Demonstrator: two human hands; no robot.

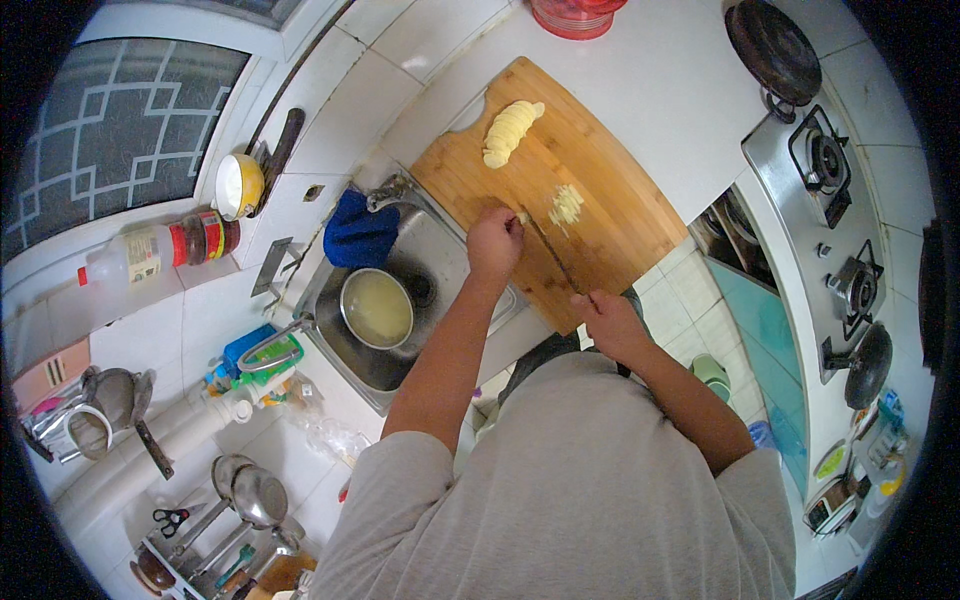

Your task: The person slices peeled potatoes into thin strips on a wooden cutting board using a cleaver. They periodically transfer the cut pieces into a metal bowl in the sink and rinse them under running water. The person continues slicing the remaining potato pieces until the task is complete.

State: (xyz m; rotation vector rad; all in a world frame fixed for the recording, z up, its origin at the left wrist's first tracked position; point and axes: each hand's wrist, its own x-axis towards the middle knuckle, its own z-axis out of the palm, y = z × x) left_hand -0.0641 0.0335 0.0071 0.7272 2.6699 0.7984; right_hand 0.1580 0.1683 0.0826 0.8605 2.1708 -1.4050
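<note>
My right hand (611, 322) grips the handle of a kitchen knife (553, 251), its thin dark blade lying diagonally over the near part of a bamboo cutting board (622, 202). Beside the blade's far end, my left hand (496, 241) is curled down against the board. A small pale piece of what looks like peeled potato (523, 218) shows at its fingertips, mostly hidden. To the right of the blade lies a small heap of pale yellow strips (566, 205). Farther back on the board, overlapping potato slices (512, 133) lie in a row.
Left of the board, a steel sink (442, 232) holds a pot of cloudy liquid (377, 309); a blue cloth (360, 231) hangs over its edge. A gas stove (825, 217) and a dark pan (776, 52) stand right. A red container (576, 19) sits behind the board.
</note>
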